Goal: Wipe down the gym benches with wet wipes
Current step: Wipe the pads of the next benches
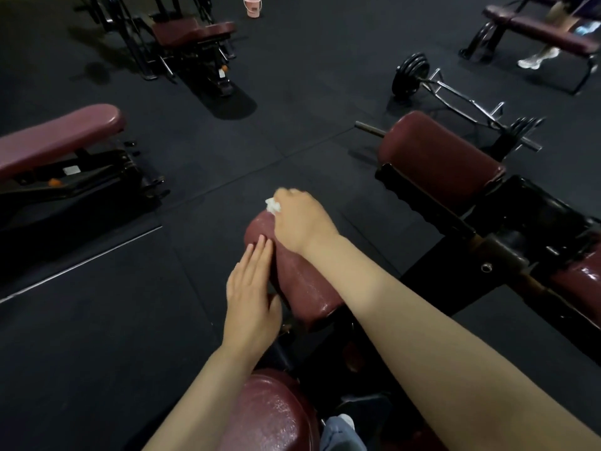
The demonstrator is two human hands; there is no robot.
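Observation:
A maroon roller pad (302, 281) of the bench machine lies in the middle of the head view, its surface shiny. My right hand (300, 219) grips a crumpled white wet wipe (272, 205) at the pad's far end. My left hand (252, 288) lies flat with straight fingers against the pad's left side. A second maroon pad (270, 415) sits close below me, and a matching roller pad (435, 157) is to the right on the same black frame (507, 236).
A maroon flat bench (58, 135) stands at the left, another bench (192, 30) at the back. A barbell with plates (413, 76) lies on the black rubber floor at right. A pink bucket (253, 6) and a person's legs (546, 50) on a far bench are beyond.

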